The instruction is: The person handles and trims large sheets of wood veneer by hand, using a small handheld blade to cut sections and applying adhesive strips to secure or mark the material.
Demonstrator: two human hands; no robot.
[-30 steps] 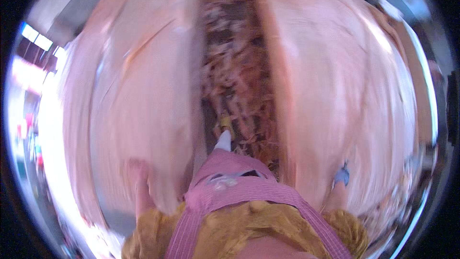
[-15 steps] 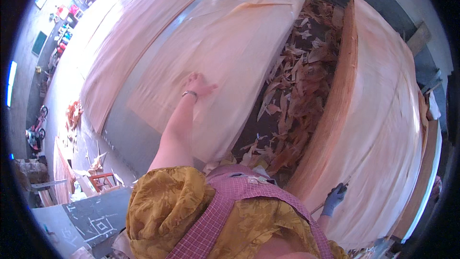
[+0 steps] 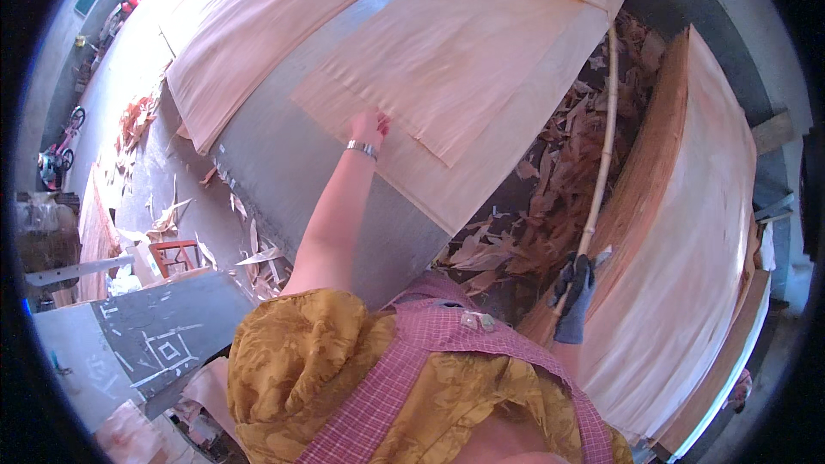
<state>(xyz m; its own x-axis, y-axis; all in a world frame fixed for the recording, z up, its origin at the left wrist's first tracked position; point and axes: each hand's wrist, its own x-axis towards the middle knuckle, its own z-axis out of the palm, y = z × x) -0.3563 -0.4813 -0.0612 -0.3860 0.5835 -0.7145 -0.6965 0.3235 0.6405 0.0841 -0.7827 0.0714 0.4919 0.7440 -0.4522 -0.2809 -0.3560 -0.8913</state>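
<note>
My left hand (image 3: 370, 127), bare with a metal band at the wrist, is at the near edge of a thin pale wood veneer sheet (image 3: 481, 51). Its fingers are curled in on that edge, which puckers beside them. Under this sheet, another veneer sheet (image 3: 443, 206) lies on the grey tabletop (image 3: 258, 150). My right hand (image 3: 574, 296), in a grey glove with dark fingers, is closed round a long bamboo stick (image 3: 607, 137). The stick reaches away toward the far corner of the sheets. A small pale flat piece (image 3: 604, 255) juts out beside the gloved fingers; its kind is unclear.
A tall veneer stack (image 3: 679, 232) stands at my right. Torn veneer scraps (image 3: 550, 198) fill the gap between it and the table. More veneer (image 3: 258, 51) lies on the table's far left. A grey board with white marks (image 3: 163, 339) and a red frame (image 3: 174, 255) are lower left.
My left hand has gone from lying spread on the veneer to curling at its edge. My right hand has risen, and the bamboo stick now stretches forward. The view has shifted.
</note>
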